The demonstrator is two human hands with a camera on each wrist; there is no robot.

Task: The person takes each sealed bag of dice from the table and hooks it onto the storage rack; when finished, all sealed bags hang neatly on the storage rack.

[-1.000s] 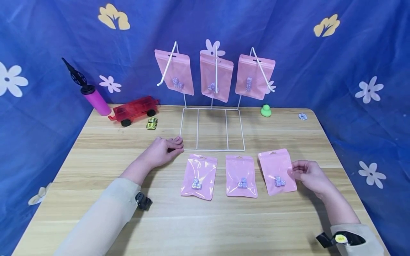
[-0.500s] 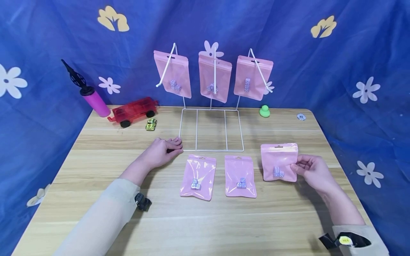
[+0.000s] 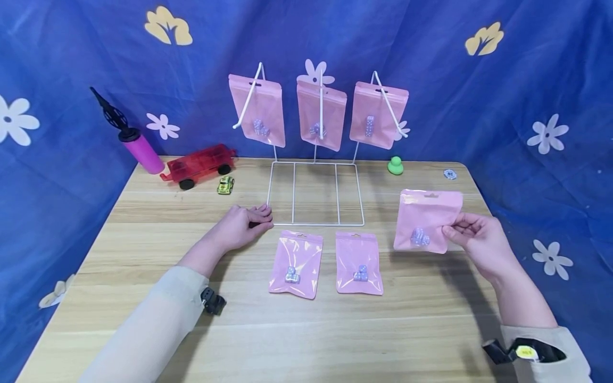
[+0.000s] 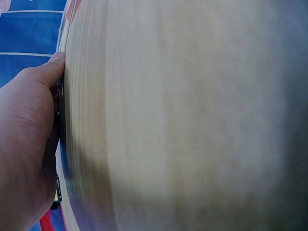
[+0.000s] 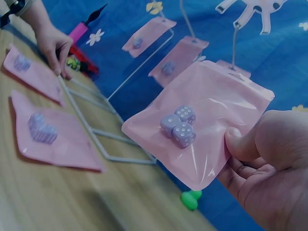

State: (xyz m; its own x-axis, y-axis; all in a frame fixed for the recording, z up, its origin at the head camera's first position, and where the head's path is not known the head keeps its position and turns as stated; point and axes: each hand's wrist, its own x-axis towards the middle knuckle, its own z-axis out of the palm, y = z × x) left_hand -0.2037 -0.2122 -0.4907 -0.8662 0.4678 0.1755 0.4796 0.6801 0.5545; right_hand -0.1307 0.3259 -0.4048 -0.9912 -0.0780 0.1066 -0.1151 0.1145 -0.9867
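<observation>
My right hand (image 3: pixel 481 244) pinches the right edge of a pink zip bag (image 3: pixel 423 213) between thumb and fingers, above the table. Three lilac dice (image 5: pixel 180 126) show inside it in the right wrist view. My left hand (image 3: pixel 241 227) grips the front left corner of a white wire display rack (image 3: pixel 315 225). From the rack's hooks hang three similar bags: a left bag (image 3: pixel 269 109), a middle bag (image 3: pixel 333 114) and a right bag (image 3: pixel 364 109). Two more dice bags, a left one (image 3: pixel 306 255) and a right one (image 3: pixel 351 252), lie flat before the rack.
A red toy trailer (image 3: pixel 201 164), a small yellow-green toy car (image 3: pixel 225 185) and a pink hand pump (image 3: pixel 143 153) stand at the back left. Behind, to the right, are a green rubber duck (image 3: pixel 395 166) and a chip (image 3: pixel 449 174). Blue flowered cloth (image 3: pixel 431 80) surrounds the table.
The right hand has lifted the right-hand bag off the table, tilting it upright and carrying it back and slightly right. The left hand has stayed at the rack's corner.
</observation>
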